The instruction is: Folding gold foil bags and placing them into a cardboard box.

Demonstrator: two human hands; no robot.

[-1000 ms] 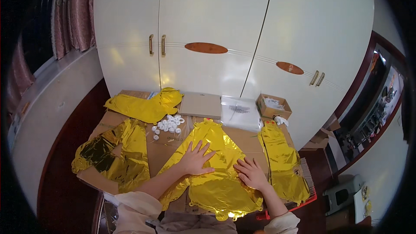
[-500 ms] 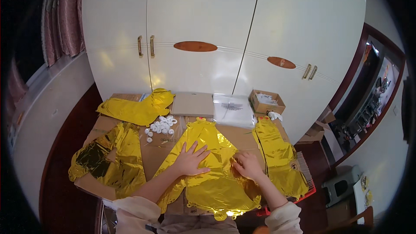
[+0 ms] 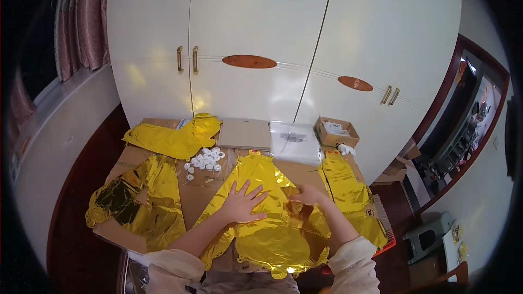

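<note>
A flat, uninflated gold foil balloon lies on the cardboard in front of me, its narrow end pointing away. My left hand rests on its middle, palm down with fingers spread. At the balloon's right side, my right hand has its fingers curled together on the foil edge. The foil near that hand is creased and bent over. Other flat gold foil balloons lie around: one at the near left, one at the far left, and one on the right.
White ring-shaped rolls sit in a pile beyond my left hand. Farther back are a brown cardboard stack, clear plastic bags and an open carton of white packets. White cupboard doors rise behind the work surface.
My right hand has moved a little away from me along the balloon's right edge, and the foil there has shifted. My left hand stays flat in place.
</note>
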